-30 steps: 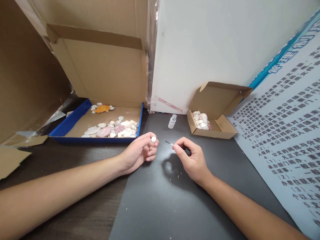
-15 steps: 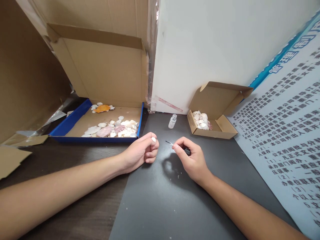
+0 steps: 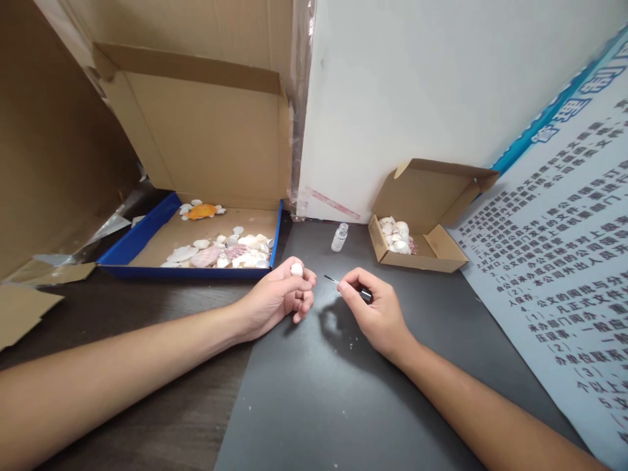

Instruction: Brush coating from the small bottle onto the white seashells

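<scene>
Between the thumb and fingers of my left hand (image 3: 279, 294) is a small white shell (image 3: 297, 269). My right hand (image 3: 375, 311) is closed round the black cap of a brush (image 3: 366, 295), whose thin dark tip (image 3: 330, 279) points left, a short gap from my left hand. Beyond both hands a small clear glass bottle (image 3: 339, 238) with white markings stands uncapped on the dark grey mat (image 3: 294, 405).
At the left sits a blue-edged cardboard box (image 3: 147, 245) with shells (image 3: 235, 252) and an orange, turtle-like shell piece (image 3: 202, 211). A smaller open carton (image 3: 417, 261) at the right holds white shells (image 3: 395, 235). A printed sheet (image 3: 554, 261) lines the right side.
The fingers of my left hand have loosened and shifted, turning the small shell so more of it shows. My right hand with the brush has hardly moved.
</scene>
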Tool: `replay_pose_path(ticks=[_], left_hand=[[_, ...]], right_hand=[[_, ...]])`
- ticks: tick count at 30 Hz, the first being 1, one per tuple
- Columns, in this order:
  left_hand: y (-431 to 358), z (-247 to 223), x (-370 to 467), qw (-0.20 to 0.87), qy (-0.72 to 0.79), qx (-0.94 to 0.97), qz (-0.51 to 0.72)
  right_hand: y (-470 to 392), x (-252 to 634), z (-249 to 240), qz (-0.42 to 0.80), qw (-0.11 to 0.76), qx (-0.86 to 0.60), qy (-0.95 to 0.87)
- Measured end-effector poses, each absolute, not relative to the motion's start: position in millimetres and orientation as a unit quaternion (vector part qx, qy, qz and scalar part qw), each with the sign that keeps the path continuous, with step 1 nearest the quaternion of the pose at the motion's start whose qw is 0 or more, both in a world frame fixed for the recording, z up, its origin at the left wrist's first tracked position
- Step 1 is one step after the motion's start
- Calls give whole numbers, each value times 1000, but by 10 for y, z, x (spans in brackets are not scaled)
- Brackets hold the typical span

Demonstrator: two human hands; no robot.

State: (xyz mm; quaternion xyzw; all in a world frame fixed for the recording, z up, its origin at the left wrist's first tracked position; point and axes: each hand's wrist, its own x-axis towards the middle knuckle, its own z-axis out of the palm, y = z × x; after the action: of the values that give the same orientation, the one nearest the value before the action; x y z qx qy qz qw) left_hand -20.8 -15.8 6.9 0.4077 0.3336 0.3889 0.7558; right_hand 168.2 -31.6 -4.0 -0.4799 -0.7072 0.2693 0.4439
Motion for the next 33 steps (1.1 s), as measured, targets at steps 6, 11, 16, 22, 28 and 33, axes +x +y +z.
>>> replay_pose_path(ticks=[6,11,16,22,28,33], left_hand=[[-148,47,-204,750,333,403,406],[-148,57,-194,745,342,409,400],[-154,53,-194,739,342,418,403],[-166,60,-202,743,333,418,403],[-154,42,-194,740,332,429,398],[-151,37,-194,740,334,428,398]], right_hand=[[-331,1680,-44,263,431,-471,-723],[-324,1678,-43,260,438,-470,-720],[-329,1687,-42,260,441,-470,-719],[-319,1683,-39,260,440,-469,-720],[-329,1682,-35,256,434,-470,-724],[-343,1689,-41,260,440,-469,-721]])
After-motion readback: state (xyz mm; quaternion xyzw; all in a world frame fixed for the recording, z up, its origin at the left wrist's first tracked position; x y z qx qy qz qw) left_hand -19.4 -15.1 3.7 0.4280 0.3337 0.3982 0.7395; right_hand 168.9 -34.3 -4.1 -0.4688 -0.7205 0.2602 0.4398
